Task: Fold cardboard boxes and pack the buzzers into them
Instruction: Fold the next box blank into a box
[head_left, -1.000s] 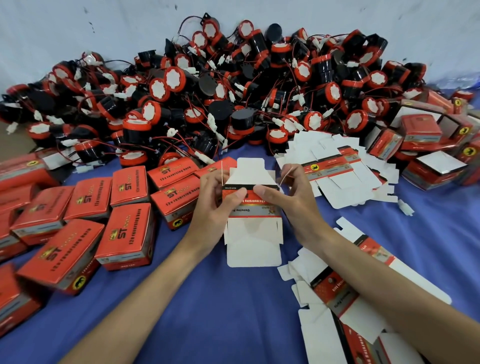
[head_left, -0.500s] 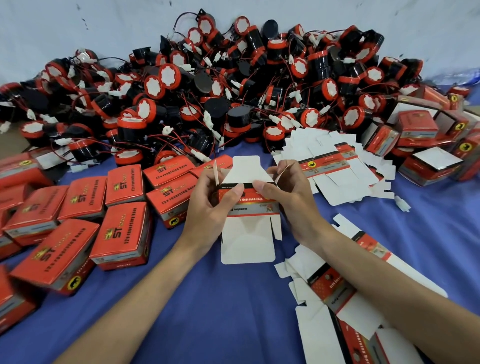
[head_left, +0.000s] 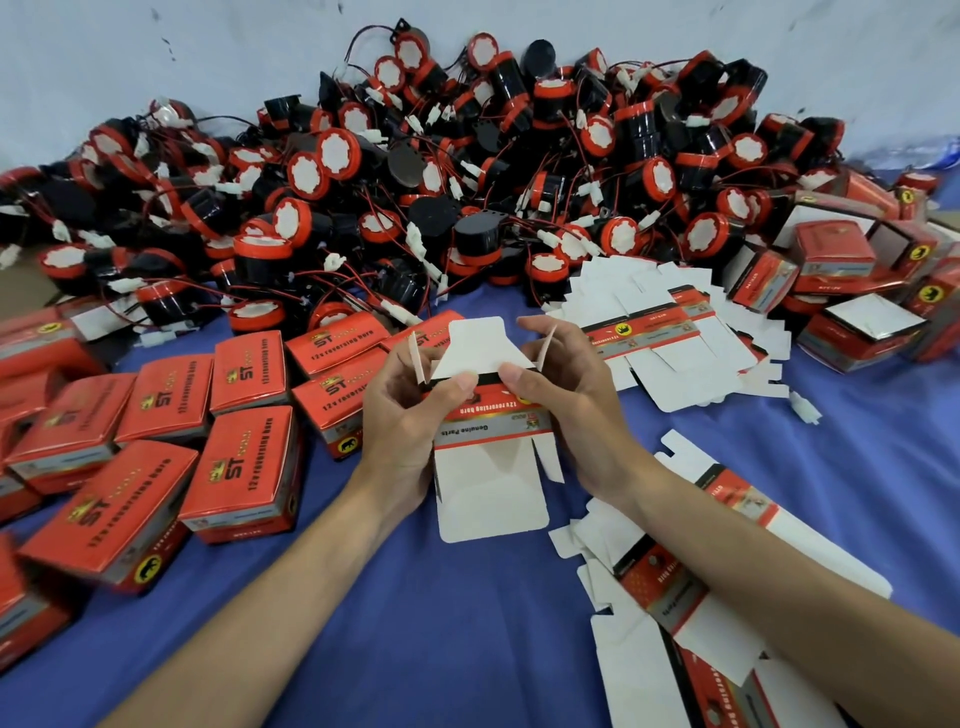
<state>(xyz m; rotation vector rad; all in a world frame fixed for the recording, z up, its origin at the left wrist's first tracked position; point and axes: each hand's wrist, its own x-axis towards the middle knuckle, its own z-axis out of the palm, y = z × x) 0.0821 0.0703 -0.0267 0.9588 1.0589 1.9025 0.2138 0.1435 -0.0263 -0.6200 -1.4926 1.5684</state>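
Both hands pinch one half-formed carton (head_left: 488, 426) of thin card, glossy red and grey print outside and matt white inside. The left hand (head_left: 410, 415) and right hand (head_left: 566, 400) each press a thumb on the printed band from the front, with curled fingers behind it. The carton hangs between the two hands above the cloth (head_left: 415, 623). Its long axis runs away from the person: a tapered white tuck flap (head_left: 480, 343) points beyond the thumbs toward the heap, and a broad, round-cornered white flap (head_left: 488, 499) hangs below the wrists toward the person. Two narrow side flaps (head_left: 415, 358) stand edge-on just outside the thumbs. The print on the band reads upside down from here. Beyond the grip, against a pale wall (head_left: 208, 52), lies a deep heap of buzzers (head_left: 467, 182): short black cylinders with red rims, white scalloped faces, thin red and black wires and small white plugs. Outward of the left hand lie rows of finished boxes (head_left: 244, 467), squat red blocks, the nearest just beside its knuckles. Beyond and outward of the right hand a fanned stack of flat blanks (head_left: 670, 332) lies on the wrinkled blue cloth. More blanks (head_left: 670, 587) lie under the right forearm. A loose white plug (head_left: 804, 410) lies well out to that side.
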